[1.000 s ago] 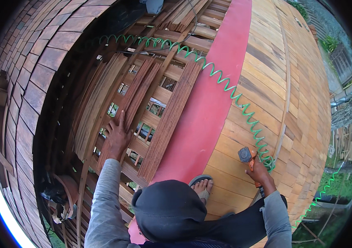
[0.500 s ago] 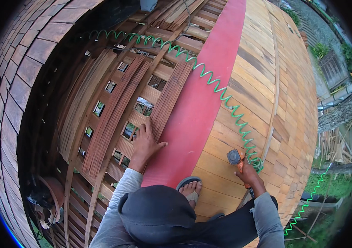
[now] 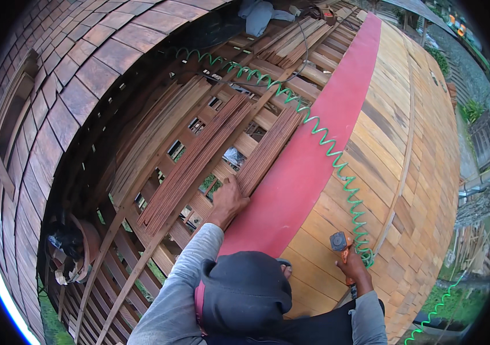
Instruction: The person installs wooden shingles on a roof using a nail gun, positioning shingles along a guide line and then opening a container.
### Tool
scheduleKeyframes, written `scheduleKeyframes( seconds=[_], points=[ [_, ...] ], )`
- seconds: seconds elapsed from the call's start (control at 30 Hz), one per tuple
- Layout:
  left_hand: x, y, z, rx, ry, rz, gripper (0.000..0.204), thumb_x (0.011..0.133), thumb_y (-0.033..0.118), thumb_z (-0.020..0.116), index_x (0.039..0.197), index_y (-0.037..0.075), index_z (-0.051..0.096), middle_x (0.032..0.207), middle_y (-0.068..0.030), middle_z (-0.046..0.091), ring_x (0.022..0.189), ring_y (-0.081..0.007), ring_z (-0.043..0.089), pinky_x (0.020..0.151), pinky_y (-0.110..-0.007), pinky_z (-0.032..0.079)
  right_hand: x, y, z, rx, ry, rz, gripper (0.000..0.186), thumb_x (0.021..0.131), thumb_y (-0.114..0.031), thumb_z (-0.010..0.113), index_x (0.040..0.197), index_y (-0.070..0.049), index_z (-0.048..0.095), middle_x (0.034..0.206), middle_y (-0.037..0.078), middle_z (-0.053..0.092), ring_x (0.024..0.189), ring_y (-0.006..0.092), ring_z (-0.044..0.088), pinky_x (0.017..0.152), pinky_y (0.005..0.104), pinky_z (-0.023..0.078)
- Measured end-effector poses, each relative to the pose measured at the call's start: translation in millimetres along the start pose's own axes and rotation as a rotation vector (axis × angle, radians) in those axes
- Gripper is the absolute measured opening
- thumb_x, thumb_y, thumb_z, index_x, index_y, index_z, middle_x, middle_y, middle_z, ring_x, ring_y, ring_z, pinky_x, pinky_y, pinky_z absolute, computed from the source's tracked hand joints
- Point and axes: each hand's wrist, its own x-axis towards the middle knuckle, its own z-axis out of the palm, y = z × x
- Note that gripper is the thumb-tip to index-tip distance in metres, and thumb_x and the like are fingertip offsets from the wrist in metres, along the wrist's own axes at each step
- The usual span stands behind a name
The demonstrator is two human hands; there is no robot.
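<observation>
My left hand [image 3: 229, 202] is closed at the near end of a bundle of reddish-brown wooden strips [image 3: 271, 146], its fingers curled over the edge. The bundle lies along the left border of a red sheet [image 3: 297, 192]. My right hand [image 3: 355, 268] is wrapped round the handle of an orange and black nail gun [image 3: 341, 244], held low over the pale wooden shingles [image 3: 314, 250]. A green coiled air hose [image 3: 337, 158] runs from beside the gun across the red sheet to the far left. My right fingers are partly hidden by the tool.
Open roof battens [image 3: 124, 276] with gaps lie at left. More strip bundles [image 3: 199, 155] rest across them. A brown bucket [image 3: 87, 241] stands at lower left. Older dark shingles [image 3: 78, 75] rise beyond. The roof drops off at right toward the ground, where another green hose [image 3: 437, 313] hangs.
My left fingers, spread before, have curled in at the strip bundle's end. The nail gun stays in my right hand. The whole view has shifted, with the scene sitting further right.
</observation>
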Motion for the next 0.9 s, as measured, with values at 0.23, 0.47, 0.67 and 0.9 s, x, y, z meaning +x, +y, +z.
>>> scheduleKeyframes(
  seconds=[0.23, 0.47, 0.67, 0.9],
  points=[
    [-35, -67, -66, -0.312, -0.087, -0.078, 0.088, 0.060, 0.042, 0.090, 0.127, -0.008, 0.062, 0.114, -0.0253, 0.071, 0.104, -0.0350, 0.071, 0.092, -0.044, 0.055, -3, 4, -1, 0.036, -0.027, -0.045, 0.102, 0.082, -0.024, 0.083, 0.151, 0.011, 0.018, 0.117, 0.037, 0.065, 0.115, 0.0511, 0.062, 0.099, 0.0503, 0.053],
    [-99, -95, -98, -0.961, -0.131, -0.069, 0.070, 0.061, 0.023, 0.092, 0.119, -0.008, 0.066, 0.103, -0.0124, 0.071, 0.092, -0.0211, 0.069, 0.084, -0.034, 0.055, 1, 10, -6, -0.048, -0.060, 0.005, 0.101, 0.080, -0.025, 0.085, 0.150, 0.012, 0.022, 0.129, 0.037, 0.061, 0.122, 0.0487, 0.060, 0.101, 0.0486, 0.052],
    [-74, -95, -216, -0.169, 0.371, -0.054, 0.091, 0.055, 0.033, 0.091, 0.132, -0.005, 0.060, 0.111, -0.0260, 0.073, 0.105, -0.0380, 0.072, 0.096, -0.043, 0.055, 0, 10, -9, 0.089, -0.021, -0.008, 0.093, 0.079, -0.019, 0.086, 0.147, 0.011, 0.031, 0.136, 0.032, 0.059, 0.130, 0.0440, 0.057, 0.106, 0.0443, 0.049],
    [-11, -135, -233, 0.123, 0.494, -0.064, 0.090, 0.061, 0.040, 0.090, 0.139, 0.008, 0.057, 0.109, -0.0227, 0.074, 0.106, -0.0401, 0.071, 0.096, -0.050, 0.054, -4, 6, -10, 0.117, -0.009, -0.035, 0.091, 0.076, -0.016, 0.086, 0.146, 0.009, 0.034, 0.137, 0.032, 0.058, 0.131, 0.0430, 0.056, 0.107, 0.0439, 0.048]
  ],
)
